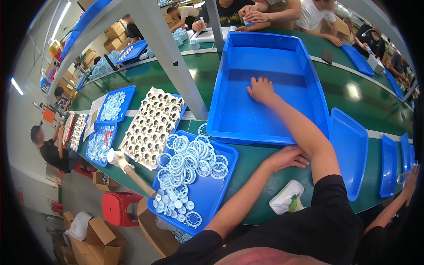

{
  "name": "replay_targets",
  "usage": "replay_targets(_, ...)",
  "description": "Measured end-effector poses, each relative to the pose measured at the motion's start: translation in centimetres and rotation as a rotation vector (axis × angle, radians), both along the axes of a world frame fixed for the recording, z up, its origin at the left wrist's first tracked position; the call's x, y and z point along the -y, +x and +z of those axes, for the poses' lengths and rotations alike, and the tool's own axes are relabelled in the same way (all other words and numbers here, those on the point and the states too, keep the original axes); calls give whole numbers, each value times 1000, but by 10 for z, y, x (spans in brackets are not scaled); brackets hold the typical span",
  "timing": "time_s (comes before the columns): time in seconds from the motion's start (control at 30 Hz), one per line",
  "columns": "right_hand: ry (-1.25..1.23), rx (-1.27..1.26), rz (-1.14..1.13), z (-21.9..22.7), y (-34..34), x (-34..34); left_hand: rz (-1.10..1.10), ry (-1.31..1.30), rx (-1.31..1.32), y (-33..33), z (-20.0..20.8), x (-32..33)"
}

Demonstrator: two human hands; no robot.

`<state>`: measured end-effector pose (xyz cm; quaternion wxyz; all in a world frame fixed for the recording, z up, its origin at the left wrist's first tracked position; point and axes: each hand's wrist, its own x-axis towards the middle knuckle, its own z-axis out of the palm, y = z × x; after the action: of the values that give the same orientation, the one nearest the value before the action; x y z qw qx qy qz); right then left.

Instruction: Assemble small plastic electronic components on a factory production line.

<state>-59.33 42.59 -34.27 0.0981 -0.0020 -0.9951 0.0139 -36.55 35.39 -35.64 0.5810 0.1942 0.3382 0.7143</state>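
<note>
My right hand reaches into a large, deep blue plastic bin, palm down above or against its floor. The fingers are apart and a little bent, with nothing visible in them. My left hand lies by the bin's near edge, partly behind my right forearm, its fingers loosely stretched and holding nothing. To its left, a shallow blue tray carries a heap of light-blue spoked plastic rings and several small round light-blue caps.
A mallet-like tool with a wooden handle leans over the tray's left edge. Beyond it stands a pale moulded pulp tray. A white plastic packet lies near me. Another blue tray is at right. People work across the green bench.
</note>
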Motion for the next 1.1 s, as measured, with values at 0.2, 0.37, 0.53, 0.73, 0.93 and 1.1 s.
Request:
replay_targets(0.2,-4,-4,-10,1,1,0,-3,-14,-12,1,3,0)
replay_targets(0.37,-24,-17,7,-1,0,-2,0,-4,-21,1,3,1)
replay_targets(0.53,-35,-35,18,-6,-2,-3,0,-6,-23,1,1,0)
replay_targets(0.73,-40,-58,29,-7,-3,-4,-4,-18,-39,1,4,0)
replay_targets(0.93,-39,-15,23,-4,-2,-2,7,5,-46,1,0,0)
replay_targets(1.1,-38,-36,19,0,1,-5,30,-19,-25,4,6,-2)
